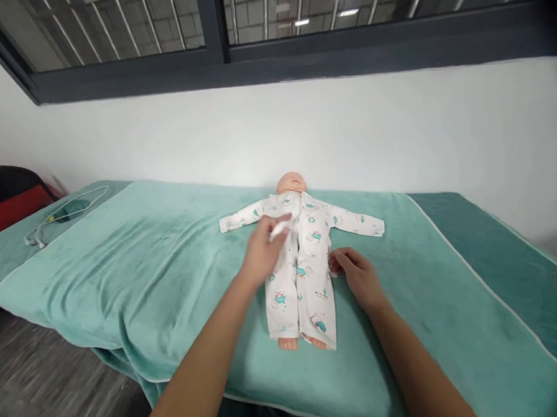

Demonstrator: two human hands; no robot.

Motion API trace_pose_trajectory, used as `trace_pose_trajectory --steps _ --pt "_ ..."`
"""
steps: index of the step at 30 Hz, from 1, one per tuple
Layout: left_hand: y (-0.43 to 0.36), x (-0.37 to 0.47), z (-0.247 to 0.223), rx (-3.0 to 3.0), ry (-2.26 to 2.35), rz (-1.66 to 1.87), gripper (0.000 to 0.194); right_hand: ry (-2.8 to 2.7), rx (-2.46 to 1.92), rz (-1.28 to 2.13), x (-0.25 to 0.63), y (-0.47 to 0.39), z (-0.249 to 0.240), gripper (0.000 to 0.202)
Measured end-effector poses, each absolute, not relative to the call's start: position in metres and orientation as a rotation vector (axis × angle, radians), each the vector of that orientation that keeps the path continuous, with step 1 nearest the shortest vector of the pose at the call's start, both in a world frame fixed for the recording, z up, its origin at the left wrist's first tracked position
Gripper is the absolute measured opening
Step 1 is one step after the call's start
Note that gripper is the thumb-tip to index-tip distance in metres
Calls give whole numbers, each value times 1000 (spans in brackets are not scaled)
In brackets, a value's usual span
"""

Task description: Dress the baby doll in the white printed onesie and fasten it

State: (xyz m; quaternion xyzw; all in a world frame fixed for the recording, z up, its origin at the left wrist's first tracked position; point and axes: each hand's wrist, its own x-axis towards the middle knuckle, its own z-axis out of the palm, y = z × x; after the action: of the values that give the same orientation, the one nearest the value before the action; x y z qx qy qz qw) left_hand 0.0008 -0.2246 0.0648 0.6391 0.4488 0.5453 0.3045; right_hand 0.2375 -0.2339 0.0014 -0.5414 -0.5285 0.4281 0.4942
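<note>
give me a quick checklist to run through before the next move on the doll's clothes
1. Doll laid out on the green blanket: ok.
2. Sleeves spread to either side: ok.
3. Doll's arms inside them: cannot tell, no doll hands show at the cuffs.
4. Feet out of the leg ends: ok, both show.
5. Left hand has a grip on white cloth: ok, pinched over the chest.
6. Right hand has a grip on the printed garment: cannot tell, fingers curled at its side edge.
</note>
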Motion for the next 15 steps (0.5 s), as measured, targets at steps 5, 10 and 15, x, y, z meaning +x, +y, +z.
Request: trace_pose_trajectory --steps 5,10,15 --pt "-240 18 41 2203 1282 1346 11 -1278 -1315 1011 238 -238 3 37" --pt "-256 15 12 2054 1496 1622 26 -1302 -1356 720 230 -238 18 31" --pt "-261 12 -2 1805 1597 1649 32 -1564 -1289 422 194 -198 62 20"
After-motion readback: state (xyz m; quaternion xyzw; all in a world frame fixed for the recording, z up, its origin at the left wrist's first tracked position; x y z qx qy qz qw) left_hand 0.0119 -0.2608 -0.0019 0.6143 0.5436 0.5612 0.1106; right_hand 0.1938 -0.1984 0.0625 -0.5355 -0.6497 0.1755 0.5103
